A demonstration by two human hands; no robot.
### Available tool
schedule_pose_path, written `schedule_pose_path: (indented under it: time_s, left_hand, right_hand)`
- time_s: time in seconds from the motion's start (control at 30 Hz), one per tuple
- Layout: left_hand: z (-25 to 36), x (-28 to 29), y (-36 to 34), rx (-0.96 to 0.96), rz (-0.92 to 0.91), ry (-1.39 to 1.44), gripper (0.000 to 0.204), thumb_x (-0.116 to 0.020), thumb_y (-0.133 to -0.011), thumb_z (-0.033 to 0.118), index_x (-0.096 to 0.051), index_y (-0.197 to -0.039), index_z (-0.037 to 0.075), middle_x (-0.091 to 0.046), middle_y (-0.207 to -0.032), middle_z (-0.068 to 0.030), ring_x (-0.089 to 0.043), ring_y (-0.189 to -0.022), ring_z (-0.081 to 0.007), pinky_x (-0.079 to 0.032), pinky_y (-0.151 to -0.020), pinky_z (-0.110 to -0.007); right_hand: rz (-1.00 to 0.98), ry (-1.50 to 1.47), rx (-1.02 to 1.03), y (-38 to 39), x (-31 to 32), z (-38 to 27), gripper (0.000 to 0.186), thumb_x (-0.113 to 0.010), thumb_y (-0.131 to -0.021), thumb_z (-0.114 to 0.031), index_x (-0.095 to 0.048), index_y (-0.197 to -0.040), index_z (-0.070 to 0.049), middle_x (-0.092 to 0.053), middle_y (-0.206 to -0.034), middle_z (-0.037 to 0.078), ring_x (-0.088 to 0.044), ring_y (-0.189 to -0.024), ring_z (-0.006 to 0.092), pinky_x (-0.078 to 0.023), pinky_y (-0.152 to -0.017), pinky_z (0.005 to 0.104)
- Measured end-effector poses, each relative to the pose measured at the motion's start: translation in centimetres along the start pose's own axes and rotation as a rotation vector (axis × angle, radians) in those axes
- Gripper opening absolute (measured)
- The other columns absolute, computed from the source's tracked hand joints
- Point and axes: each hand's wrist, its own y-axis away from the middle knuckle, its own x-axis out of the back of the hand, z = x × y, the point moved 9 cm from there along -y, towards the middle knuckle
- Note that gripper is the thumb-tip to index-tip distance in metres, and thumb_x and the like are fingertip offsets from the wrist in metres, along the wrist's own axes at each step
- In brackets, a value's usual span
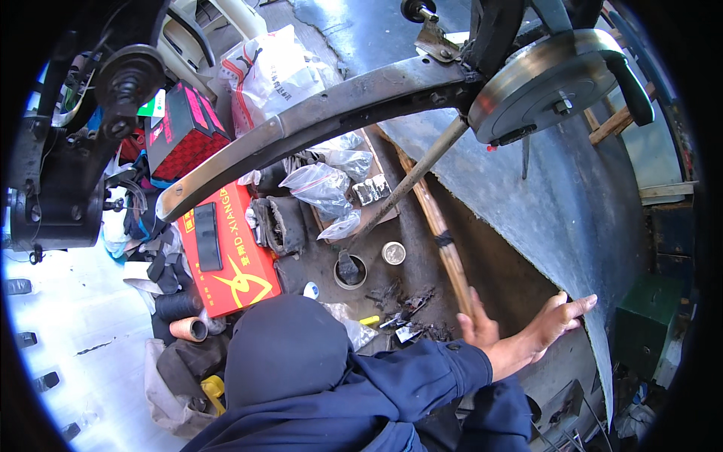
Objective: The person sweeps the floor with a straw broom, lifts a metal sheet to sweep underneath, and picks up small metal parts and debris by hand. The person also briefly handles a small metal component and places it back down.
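Observation:
My left arm, in a navy sleeve, reaches across to the right. My left hand (546, 328) is at the ragged edge of a large grey sheet (512, 218), its thumb and forefinger closed on it. Part of that grip is hidden. Just left of it, partly behind my left cuff, my right hand (480, 330) closes around the lower end of a wooden stick (452, 267) with a black band. The stick slants away alongside a thin metal rod (414, 177).
Above, a machine's curved metal arm (331, 98) and handwheel (546, 87) span the view. Left lie a red box (226, 260), a thread cone (188, 329) and a pink-black box (184, 132). Midway are plastic bags (320, 188), a round tin (393, 253) and dark scraps (410, 305).

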Motion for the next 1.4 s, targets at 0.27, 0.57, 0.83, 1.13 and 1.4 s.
schedule_pose_path:
  time_s: [0.27,0.57,0.83,1.13,1.4]
  left_hand:
    - [0.3,0.8,0.8,-0.01,0.185,0.063,0.107,-0.078,-0.088,0.048,-0.023,-0.16,-0.009,-0.025,-0.161,-0.0423,-0.039,-0.142,-0.0596,-0.029,-0.121,-0.061]
    - [0.9,-0.9,0.8,0.052,-0.013,0.111,0.096,-0.078,-0.09,0.05,-0.036,-0.156,-0.005,-0.044,-0.159,-0.0264,-0.045,-0.143,-0.0481,-0.033,-0.119,-0.059]
    - [-0.2,1.0,0.5,-0.016,0.101,0.071,0.035,-0.068,-0.102,0.043,-0.056,-0.107,0.011,-0.047,-0.092,0.0047,-0.041,-0.078,-0.0036,-0.041,-0.083,-0.02]
    - [0.5,0.4,1.1,-0.002,0.053,0.035,0.042,-0.066,-0.102,0.049,-0.042,-0.082,0.021,-0.035,-0.073,0.0104,-0.039,-0.069,-0.0014,-0.042,-0.093,-0.029]
    - [1.5,-0.8,1.2,0.019,0.018,0.066,0.044,-0.067,-0.102,0.046,-0.037,-0.08,0.022,-0.033,-0.073,0.0105,-0.038,-0.069,-0.0015,-0.041,-0.099,-0.027]
  right_hand:
    - [-0.234,-0.213,-0.398,7.3,6.9,3.4,0.06,-0.062,-0.105,-0.027,-0.043,-0.16,-0.012,-0.071,-0.125,0.019,-0.067,-0.095,0.0167,-0.051,-0.095,0.032]
    - [-0.206,-0.701,-0.695,5.2,-6.6,1.9,0.059,-0.059,-0.107,-0.028,-0.041,-0.161,-0.011,-0.066,-0.137,0.02,-0.062,-0.091,0.0091,-0.049,-0.098,0.0307]
    - [-0.281,-0.201,-0.248,5.3,4.7,7.1,0.059,-0.061,-0.104,-0.023,-0.041,-0.159,-0.013,-0.067,-0.131,0.019,-0.069,-0.108,0.0275,-0.052,-0.094,0.0392]
    - [-0.289,0.104,-0.49,17.2,16.7,0.7,0.056,-0.066,-0.094,-0.014,-0.054,-0.148,-0.004,-0.069,-0.089,0.031,-0.072,-0.082,0.0467,-0.057,-0.077,0.0455]
    - [-0.111,-0.648,-0.695,18.0,5.8,5.8,0.056,-0.061,-0.104,-0.022,-0.048,-0.155,-0.004,-0.059,-0.082,0.0,-0.05,-0.061,0.0081,-0.044,-0.056,0.0258]
